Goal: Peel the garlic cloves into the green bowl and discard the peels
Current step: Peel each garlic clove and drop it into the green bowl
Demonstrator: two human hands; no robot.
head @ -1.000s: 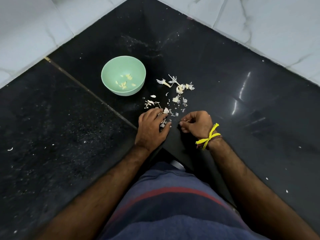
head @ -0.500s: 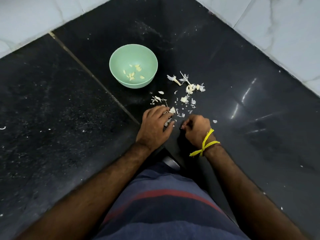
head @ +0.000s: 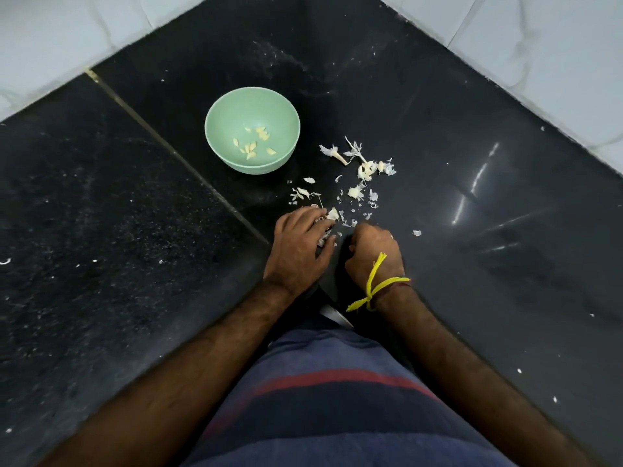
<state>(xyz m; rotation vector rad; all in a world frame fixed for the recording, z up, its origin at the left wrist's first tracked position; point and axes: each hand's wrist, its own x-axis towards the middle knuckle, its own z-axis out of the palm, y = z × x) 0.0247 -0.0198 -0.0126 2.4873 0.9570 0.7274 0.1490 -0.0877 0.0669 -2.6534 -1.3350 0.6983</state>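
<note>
From the head view, I am bent over the dark stone bench (head: pixel 438 129) where it runs into a corner of pale tiled wall. My left hand (head: pixel 298 246) lies knuckles up with its fingers (head: pixel 318 219) curled round a piece of garlic (head: pixel 332 214), whose papery white end pokes out past them. My right hand (head: pixel 372 252), with a yellow thread (head: pixel 374 284) tied at the wrist, sits just beside it, fingers drawn in tight; I cannot tell whether they pinch a bit of skin or nothing at all.

The green bowl (head: pixel 215 123) stands beyond my left hand, apart from it, and holds a small scatter of peeled cloves (head: pixel 251 148) on its bottom. Between the bowl and my hands, and off to the right, lie loose peels (head: pixel 305 193) and a few unpeeled cloves (head: pixel 367 170), with a stem piece (head: pixel 333 153) among them.

I judge the work partly done: some cloves are in, the one in hand is being stripped, more wait on the bench, and none of the peels have been cleared away yet.
</note>
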